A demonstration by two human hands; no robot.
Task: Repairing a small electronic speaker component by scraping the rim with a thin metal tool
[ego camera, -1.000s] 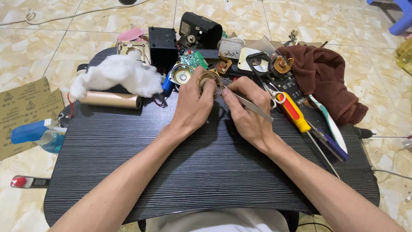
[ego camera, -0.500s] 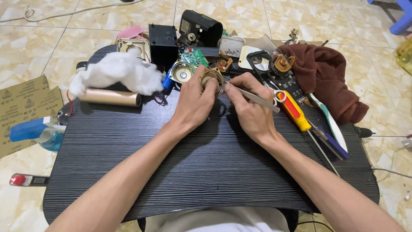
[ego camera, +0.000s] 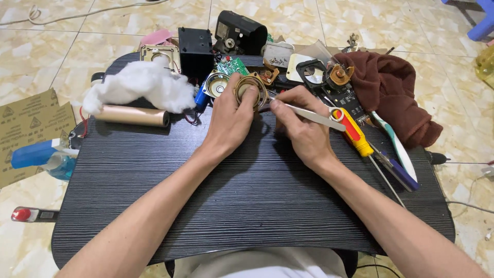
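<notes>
the left hand [ego camera: 232, 121] has the small round speaker [ego camera: 250, 91] up at the far edge of the dark table [ego camera: 247, 206], fingers curled round its rim from the left and below, thumb side closing it in, its open face tipped toward the camera. the grip is snug, the fingers wrapped close with no gap showing round the rim.

the right hand [ego camera: 303, 126] comes in from the right, pinching a pair of tweezers [ego camera: 309, 114] between thumb and forefinger, the other fingers folded under. the tool's long axis runs from lower right up to upper left, and its tip points straight at the speaker's right edge, right at the rim or just touching it; contact itself is too fine to tell.

so the speaker lies to the left of the tweezer tip, and the left hand is the nearer one, already on it.

round about: a white wad of stuffing [ego camera: 141, 85] and a tan tube [ego camera: 133, 115] to the left, a green circuit board [ego camera: 232, 66] just behind, a red-and-yellow screwdriver [ego camera: 354, 133] and a brown cloth [ego camera: 396, 92] to the right.
</notes>
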